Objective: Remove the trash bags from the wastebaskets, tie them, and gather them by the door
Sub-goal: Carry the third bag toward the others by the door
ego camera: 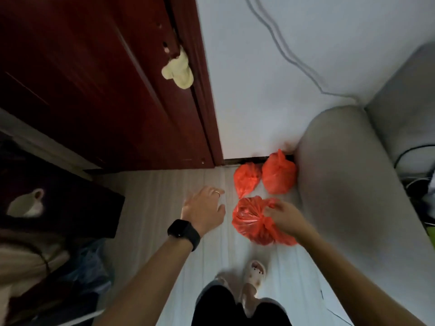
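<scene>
Two tied red bags (266, 177) already sit on the floor (164, 196) right of centre frame, against the wall between the dark red door (106, 90) and the grey sofa arm (341, 184). My right hand (283, 216) grip is pinched on the knot of a third red bag (249, 222) just below them; left hand (203, 212) is spread, holding nothing. Looks near done: third bag just needs releasing; can't tell if more wastebaskets remain.
</scene>
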`<move>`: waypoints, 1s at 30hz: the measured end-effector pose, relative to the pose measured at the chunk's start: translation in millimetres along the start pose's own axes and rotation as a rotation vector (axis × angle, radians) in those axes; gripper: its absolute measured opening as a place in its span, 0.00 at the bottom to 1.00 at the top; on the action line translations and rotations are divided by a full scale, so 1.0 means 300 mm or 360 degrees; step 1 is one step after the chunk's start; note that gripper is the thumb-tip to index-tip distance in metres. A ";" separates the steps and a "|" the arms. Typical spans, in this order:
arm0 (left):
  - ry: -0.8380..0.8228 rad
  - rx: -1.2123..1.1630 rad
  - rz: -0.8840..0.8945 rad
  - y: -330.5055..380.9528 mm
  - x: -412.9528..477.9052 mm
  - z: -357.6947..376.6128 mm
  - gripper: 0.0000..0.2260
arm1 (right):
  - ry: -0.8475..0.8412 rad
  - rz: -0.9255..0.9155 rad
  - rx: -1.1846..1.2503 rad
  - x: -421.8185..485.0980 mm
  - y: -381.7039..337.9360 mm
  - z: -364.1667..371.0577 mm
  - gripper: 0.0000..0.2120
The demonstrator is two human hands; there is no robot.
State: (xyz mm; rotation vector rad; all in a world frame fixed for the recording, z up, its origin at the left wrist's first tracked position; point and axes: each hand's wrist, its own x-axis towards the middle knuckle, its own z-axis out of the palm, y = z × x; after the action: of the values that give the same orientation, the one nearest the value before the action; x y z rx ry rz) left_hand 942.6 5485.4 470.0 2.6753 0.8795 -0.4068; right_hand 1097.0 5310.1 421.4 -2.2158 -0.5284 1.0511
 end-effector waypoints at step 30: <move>0.1111 0.0428 0.0325 -0.170 1.919 0.848 0.38 | 0.0240 0.0043 -0.0674 1.710 0.903 0.378 0.12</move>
State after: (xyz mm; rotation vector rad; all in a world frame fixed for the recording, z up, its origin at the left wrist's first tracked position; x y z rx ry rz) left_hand 1312.8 5736.1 23.8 3.1660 0.7329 0.5291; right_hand 1340.2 5454.2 -97.8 -2.6509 -0.7069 0.8321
